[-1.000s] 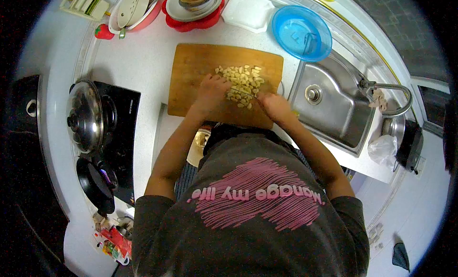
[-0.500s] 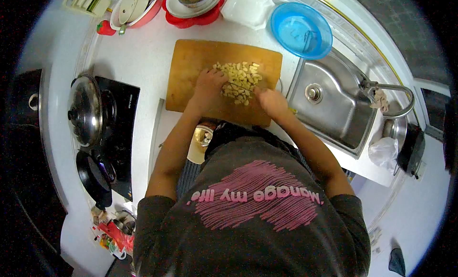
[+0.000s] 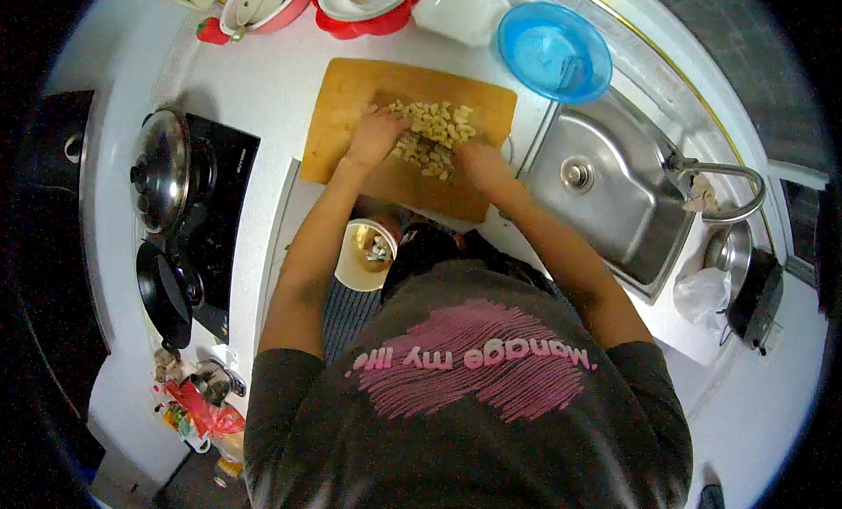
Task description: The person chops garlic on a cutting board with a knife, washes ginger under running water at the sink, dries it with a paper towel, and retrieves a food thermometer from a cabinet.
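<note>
A wooden cutting board [image 3: 345, 91] lies on the white counter, tilted slightly in the view. Pale chopped pieces [image 3: 438, 119], like garlic, are spread over its middle and right. My right hand [image 3: 481, 165] is closed round the handle of a knife [image 3: 427, 141], whose blade lies among the pieces and points left. At the left side of the pile is my left hand [image 3: 378, 132], fingers bent down near the blade's far end; whether they touch the blade or a piece cannot be made out.
Right of the board is a steel sink [image 3: 605, 175] with a curved faucet [image 3: 732, 217]. A blue basin [image 3: 554, 53] and white tray [image 3: 460, 13] stand behind. On the left are a lidded pan [image 3: 161, 171] and black pan [image 3: 164, 296]. Below the board's edge is a bin [image 3: 351, 263].
The view has shifted, showing more of the bin below the board. The knife blade lies more level between my hands, and a dark gap has opened in the pieces around it.
</note>
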`<state>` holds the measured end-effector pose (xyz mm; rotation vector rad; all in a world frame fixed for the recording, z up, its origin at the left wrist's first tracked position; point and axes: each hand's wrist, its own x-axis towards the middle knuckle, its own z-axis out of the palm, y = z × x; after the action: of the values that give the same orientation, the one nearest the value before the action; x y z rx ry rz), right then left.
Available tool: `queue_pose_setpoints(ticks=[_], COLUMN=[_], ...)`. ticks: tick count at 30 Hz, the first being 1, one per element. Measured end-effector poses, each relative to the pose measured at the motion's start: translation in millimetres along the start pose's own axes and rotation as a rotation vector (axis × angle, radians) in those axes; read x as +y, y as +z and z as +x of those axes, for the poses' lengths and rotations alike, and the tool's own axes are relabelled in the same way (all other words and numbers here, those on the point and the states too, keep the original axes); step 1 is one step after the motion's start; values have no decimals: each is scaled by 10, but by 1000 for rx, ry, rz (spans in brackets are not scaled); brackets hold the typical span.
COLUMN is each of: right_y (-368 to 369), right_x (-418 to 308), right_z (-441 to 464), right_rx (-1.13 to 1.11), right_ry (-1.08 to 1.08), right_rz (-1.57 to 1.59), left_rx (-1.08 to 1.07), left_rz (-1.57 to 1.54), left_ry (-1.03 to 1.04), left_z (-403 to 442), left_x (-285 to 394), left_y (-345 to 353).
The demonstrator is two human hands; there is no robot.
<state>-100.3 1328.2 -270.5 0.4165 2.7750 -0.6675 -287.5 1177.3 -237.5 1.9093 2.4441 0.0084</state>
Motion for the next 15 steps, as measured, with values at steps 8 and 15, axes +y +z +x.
queue_pose_setpoints(ticks=[8,15], right_y=[-248,-256], right_x=[67,64], right_z=[-2,-82], right_rx=[232,176], right_ry=[-61,185], right_rz=[205,1190], left_rx=[441,323], left_rz=[-228,-118], left_ry=[-290,-116], left_z=[-152,-284], left_x=[597,1253], left_y=[-128,409])
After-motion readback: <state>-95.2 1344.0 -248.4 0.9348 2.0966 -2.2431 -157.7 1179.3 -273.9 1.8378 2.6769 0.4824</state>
